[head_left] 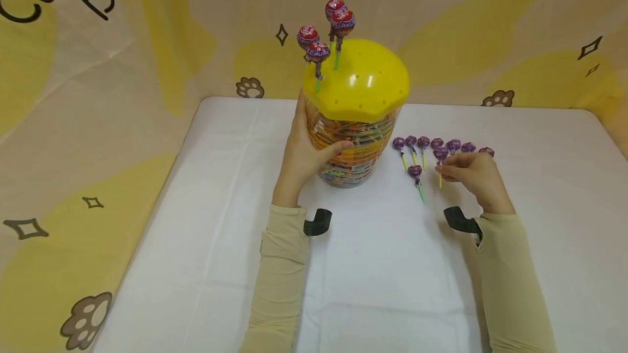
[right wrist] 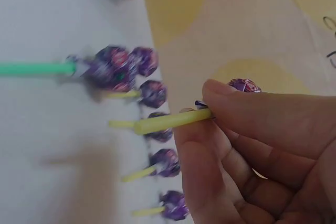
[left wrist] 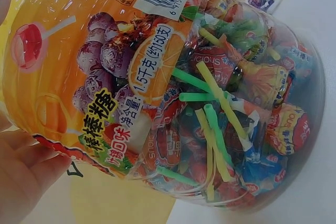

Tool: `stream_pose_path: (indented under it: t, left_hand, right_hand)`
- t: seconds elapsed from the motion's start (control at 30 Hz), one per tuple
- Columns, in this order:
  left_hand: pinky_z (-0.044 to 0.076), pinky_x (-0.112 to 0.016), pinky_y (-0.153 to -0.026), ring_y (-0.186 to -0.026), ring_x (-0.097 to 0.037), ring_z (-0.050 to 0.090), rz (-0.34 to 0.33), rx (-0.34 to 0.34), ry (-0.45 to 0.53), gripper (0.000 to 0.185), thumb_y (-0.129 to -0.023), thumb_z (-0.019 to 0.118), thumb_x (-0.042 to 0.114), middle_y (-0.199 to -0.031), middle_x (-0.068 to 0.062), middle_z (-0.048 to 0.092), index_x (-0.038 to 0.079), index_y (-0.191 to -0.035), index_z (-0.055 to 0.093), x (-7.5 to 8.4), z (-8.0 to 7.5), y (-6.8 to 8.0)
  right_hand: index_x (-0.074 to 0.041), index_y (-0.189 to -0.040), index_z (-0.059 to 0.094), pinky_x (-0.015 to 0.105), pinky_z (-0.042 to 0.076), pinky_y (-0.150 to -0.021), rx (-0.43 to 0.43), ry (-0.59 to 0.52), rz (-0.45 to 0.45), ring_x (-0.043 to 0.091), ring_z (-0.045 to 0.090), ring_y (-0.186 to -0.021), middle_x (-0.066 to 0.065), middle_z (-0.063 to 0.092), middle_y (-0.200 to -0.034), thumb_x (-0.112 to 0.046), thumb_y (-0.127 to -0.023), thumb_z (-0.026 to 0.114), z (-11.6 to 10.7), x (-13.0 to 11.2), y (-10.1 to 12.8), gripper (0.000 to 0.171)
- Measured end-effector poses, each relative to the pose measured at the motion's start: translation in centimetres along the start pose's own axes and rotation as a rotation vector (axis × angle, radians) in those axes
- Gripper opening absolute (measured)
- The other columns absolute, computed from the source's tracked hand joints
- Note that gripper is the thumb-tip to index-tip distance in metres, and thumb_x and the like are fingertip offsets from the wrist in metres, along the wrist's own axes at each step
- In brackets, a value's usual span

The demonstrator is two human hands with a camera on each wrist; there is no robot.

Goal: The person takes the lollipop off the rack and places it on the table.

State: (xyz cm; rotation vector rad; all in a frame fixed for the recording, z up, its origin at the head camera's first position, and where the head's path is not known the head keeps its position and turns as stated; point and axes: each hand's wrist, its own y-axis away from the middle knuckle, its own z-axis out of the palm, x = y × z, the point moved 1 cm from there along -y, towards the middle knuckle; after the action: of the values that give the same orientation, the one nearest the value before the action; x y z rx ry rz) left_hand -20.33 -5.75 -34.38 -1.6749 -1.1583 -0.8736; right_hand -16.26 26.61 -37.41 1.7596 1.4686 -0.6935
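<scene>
A clear candy jar (head_left: 350, 151) with a domed yellow lid (head_left: 365, 83) stands on the table, full of wrapped lollipops (left wrist: 226, 124). My left hand (head_left: 306, 151) grips its left side, thumb across the front. Several red-and-purple lollipops (head_left: 342, 23) stand upright in holes at the lid's left part. Between thumb and fingers, my right hand (head_left: 473, 176) pinches a purple lollipop (head_left: 440, 153) by its yellow stick (right wrist: 173, 121), its head upward. A green-stick lollipop (head_left: 415, 172) lies to the left of that hand.
Behind the right hand a row of purple lollipops (head_left: 424, 143) lies on the white table (head_left: 382, 287), right of the jar. A yellow patterned cloth (head_left: 456, 31) hangs along the table's back edge. Black wrist bands (head_left: 318, 222) are on both sleeves.
</scene>
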Motion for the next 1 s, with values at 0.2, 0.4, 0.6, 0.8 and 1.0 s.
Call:
stream_pose_path:
  t: [0.2,0.4,0.6,0.8,1.0]
  left_hand:
    - [0.021,-0.042,-0.114,-0.14,-0.013,0.019,-0.014,-0.004,0.012,0.115,-0.074,0.08,0.036,-0.156,0.007,0.011,0.033,-0.151,-0.005,0.2,0.0,0.1]
    - [0.021,-0.042,-0.114,-0.14,-0.012,0.019,-0.019,-0.007,0.014,0.115,-0.074,0.08,0.037,-0.156,0.008,0.01,0.033,-0.151,-0.006,0.2,0.0,0.1]
    - [0.021,-0.042,-0.114,-0.14,-0.012,0.019,-0.015,-0.006,0.013,0.115,-0.074,0.08,0.037,-0.156,0.009,0.011,0.034,-0.151,-0.006,0.1,0.0,0.0]
    - [0.021,-0.043,-0.114,-0.141,-0.013,0.018,-0.022,-0.006,0.002,0.116,-0.074,0.08,0.039,-0.157,0.008,0.01,0.032,-0.151,-0.006,0.1,0.0,0.0]
    - [0.021,-0.044,-0.114,-0.141,-0.015,0.018,-0.023,-0.004,0.003,0.116,-0.074,0.08,0.038,-0.157,0.007,0.01,0.031,-0.152,-0.006,0.1,0.0,0.0]
  right_hand:
    - [0.016,-0.107,0.062,0.022,0.05,-0.076,-0.031,0.061,0.006,0.0,0.06,-0.067,0.014,0.068,-0.093,-0.013,-0.088,0.066,0.4,1.7,-1.0,0.034]
    - [0.013,-0.101,0.065,0.021,0.041,-0.066,-0.032,0.122,0.009,0.008,0.055,-0.069,0.003,0.069,-0.077,-0.016,-0.084,0.071,0.6,2.4,-1.2,0.034]
    - [0.012,-0.101,0.065,0.023,0.04,-0.064,-0.043,0.139,0.03,0.01,0.053,-0.07,-0.001,0.068,-0.071,-0.019,-0.083,0.072,0.9,3.0,-1.4,0.036]
    - [0.011,-0.1,0.067,0.027,0.038,-0.07,-0.034,0.149,0.03,0.015,0.052,-0.076,-0.001,0.068,-0.07,-0.02,-0.083,0.073,1.1,3.2,-1.6,0.037]
    - [0.01,-0.099,0.068,0.032,0.037,-0.076,-0.011,0.176,0.016,0.025,0.05,-0.088,0.006,0.069,-0.077,-0.024,-0.083,0.073,1.1,3.2,-1.5,0.038]
